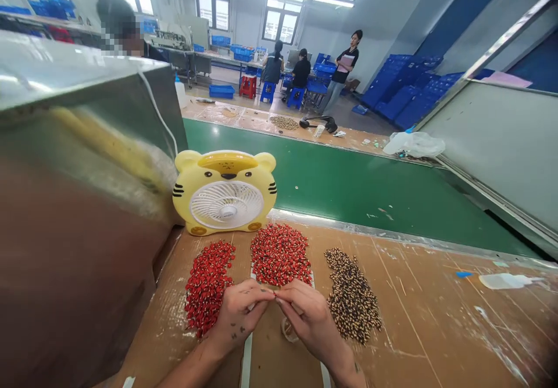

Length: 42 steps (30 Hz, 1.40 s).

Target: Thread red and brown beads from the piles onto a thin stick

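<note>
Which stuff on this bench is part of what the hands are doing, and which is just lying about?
Part of the work:
the left hand and right hand, fingertips meeting
a left pile of small red pieces
a middle pile of small red pieces
a pile of speckled brown pieces
a small clear container

Just lying about:
a yellow tiger-shaped fan
a white plastic bottle
a plastic bag

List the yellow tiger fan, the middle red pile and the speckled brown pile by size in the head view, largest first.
1. Yellow tiger fan
2. and 3. Middle red pile and speckled brown pile: they look alike in size, so unranked.
</note>
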Each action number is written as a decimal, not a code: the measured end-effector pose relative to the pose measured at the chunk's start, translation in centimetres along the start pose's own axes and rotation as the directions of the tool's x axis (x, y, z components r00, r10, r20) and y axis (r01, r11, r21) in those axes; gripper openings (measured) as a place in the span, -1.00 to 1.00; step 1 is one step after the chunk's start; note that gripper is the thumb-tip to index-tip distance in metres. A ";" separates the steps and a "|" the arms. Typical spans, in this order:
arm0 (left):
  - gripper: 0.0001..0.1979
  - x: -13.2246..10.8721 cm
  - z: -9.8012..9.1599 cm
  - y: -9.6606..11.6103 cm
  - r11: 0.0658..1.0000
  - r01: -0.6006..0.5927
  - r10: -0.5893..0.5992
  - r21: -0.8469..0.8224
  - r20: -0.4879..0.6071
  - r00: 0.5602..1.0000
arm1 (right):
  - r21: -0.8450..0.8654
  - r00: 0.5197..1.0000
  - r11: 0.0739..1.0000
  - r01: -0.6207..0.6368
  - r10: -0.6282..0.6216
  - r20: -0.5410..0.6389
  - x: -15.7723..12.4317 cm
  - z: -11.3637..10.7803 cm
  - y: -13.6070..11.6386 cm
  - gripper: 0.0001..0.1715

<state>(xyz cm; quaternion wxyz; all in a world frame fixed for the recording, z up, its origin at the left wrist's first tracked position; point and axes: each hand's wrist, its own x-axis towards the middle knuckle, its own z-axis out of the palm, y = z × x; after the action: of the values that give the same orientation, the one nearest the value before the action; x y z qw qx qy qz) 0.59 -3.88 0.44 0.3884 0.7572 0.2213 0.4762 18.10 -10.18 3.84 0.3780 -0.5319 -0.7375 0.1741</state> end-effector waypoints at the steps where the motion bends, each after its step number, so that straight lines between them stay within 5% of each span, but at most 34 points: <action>1: -0.79 0.2 0.3 0.0 0.999 0.045 -0.045 -0.001 0.010 0.999 | -0.002 0.999 1.000 -0.029 0.029 -0.017 -0.1 0.1 0.1 -0.81; 6: -0.84 1.8 0.8 0.4 0.963 0.257 -0.263 0.087 0.073 0.962 | -0.014 0.978 0.986 -0.163 0.160 -0.133 -1.7 -0.8 1.3 -0.84; 10: -0.80 4.6 1.2 0.1 0.928 0.309 -0.338 0.207 0.123 0.933 | 0.006 0.951 0.967 -0.256 0.252 -0.179 -3.8 -3.0 3.1 -0.80; 17: -0.78 9.4 4.8 -3.2 0.862 0.149 -0.310 0.484 0.273 0.910 | 0.094 0.923 0.935 -0.343 0.353 -0.152 -6.7 -5.7 4.6 -0.74; 23: -0.76 8.6 3.1 -2.9 0.814 0.034 -0.245 0.579 0.291 0.925 | 0.055 0.924 0.939 -0.341 0.345 -0.163 -8.7 -7.4 6.6 -0.66; 27: -0.41 6.5 2.9 -2.7 0.670 -0.094 -0.306 0.737 0.389 0.869 | -0.105 0.960 0.954 -0.280 0.277 -0.047 -6.5 -6.8 7.3 -0.50; 32: -0.26 5.5 5.4 -3.9 0.516 -0.052 -0.484 0.855 0.341 0.806 | -0.333 0.929 0.893 -0.303 0.354 0.104 -1.8 -4.7 7.3 -0.24; 42: -0.25 6.6 6.7 -5.3 0.480 -0.001 -0.535 0.877 0.294 0.792 | -0.507 0.906 0.789 -0.347 0.423 0.037 2.5 0.0 10.4 -0.19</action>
<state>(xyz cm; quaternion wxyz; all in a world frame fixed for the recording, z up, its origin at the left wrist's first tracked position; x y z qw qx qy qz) 9.65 1.39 -1.78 0.0899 0.9000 0.4265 0.0072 24.52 -3.99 -2.10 0.1315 -0.7345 -0.6590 0.0946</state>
